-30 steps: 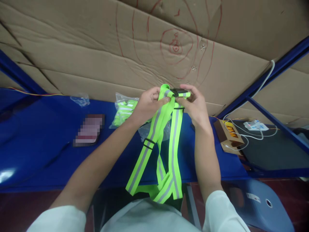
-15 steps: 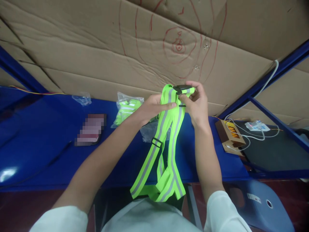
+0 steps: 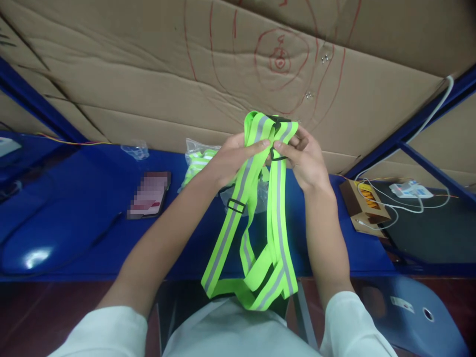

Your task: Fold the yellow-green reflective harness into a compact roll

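Lettering (image 3: 371, 197) on the cardboard box (image 3: 350, 197) near the counter's (image 3: 85, 198) right edge is illegible. Left hand (image 3: 232, 161) and right hand (image 3: 309, 158), thumbs inward, pinch neon-green reflective straps (image 3: 279, 208).

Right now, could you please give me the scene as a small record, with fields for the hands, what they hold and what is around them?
held: neon straps with a grey stripe, hanging in loops
left hand: pinches the straps near their top
right hand: pinches the straps near their top
slider: black, on the left strand, below the left hand
table: blue
on table, left: phone, screen pixelated
behind left forearm: clear bag, neon contents
right of right forearm: carton
backdrop: cardboard, red rings drawn
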A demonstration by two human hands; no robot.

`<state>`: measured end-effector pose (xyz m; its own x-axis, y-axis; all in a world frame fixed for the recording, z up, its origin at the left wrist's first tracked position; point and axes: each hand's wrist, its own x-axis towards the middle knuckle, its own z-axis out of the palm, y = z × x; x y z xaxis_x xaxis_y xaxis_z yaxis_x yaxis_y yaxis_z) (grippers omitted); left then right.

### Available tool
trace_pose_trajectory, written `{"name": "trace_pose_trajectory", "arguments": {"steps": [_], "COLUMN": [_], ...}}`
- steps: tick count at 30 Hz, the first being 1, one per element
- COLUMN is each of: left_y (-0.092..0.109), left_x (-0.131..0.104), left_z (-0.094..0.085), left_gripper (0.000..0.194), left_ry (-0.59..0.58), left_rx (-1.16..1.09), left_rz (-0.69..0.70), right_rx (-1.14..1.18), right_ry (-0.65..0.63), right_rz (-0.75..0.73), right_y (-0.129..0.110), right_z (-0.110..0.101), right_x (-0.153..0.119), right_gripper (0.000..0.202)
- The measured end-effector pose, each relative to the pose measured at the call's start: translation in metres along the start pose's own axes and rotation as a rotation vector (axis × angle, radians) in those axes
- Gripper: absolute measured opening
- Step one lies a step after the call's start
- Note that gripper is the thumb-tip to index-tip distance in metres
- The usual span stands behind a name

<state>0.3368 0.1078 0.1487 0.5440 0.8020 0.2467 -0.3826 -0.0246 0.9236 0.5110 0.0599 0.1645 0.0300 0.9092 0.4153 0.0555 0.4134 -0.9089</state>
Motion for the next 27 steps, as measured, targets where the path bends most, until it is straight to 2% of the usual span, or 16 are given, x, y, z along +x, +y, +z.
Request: {"name": "trace_pose_trajectory", "arguments": {"steps": [3,6,9,15,21,25,27], "left_y": [0.000,0.000,0.000,-0.001,-0.009,-0.009,-0.007], "left_x": [0.000,-0.002,-0.005,-0.009,0.003,0.003,0.000], "left_z": [-0.003,-0.004,0.000,0.006,-0.009,-0.015,-0.014], "left_gripper": [0.041,0.044,0.048,0.049,0.046,0.044,0.043], "left_ry": [-0.082,-0.106,-0.140,-0.159,-0.187,-0.195,-0.229], "left_rx": [-0.090,-0.131,-0.113,-0.045,-0.051,0.000,0.065], "left_rz": [-0.126,-0.144,-0.153,-0.114,-0.189,-0.192,-0.152], "right_rx": [-0.167,-0.353,-0.443,-0.478,-0.464,-0.663,-0.702], "right_ry": [0.046,0.069,0.095,0.112,0.034,0.026,-0.048], "right_rz": [-0.125,-0.236,-0.304,-0.329,-0.310,-0.359,-0.395], "right_y": [0.007,0.009,0.007,0.007,0.004,-0.007,-0.014], "right_z": [0.002,0.007,0.012,0.008,-0.007,-0.016,-0.019], "right_x": [0.004,0.005,0.002,-0.001,0.000,-0.005,-0.009], "right_gripper": [0.075,0.075,0.069,0.053,0.043,0.048,0.054]}}
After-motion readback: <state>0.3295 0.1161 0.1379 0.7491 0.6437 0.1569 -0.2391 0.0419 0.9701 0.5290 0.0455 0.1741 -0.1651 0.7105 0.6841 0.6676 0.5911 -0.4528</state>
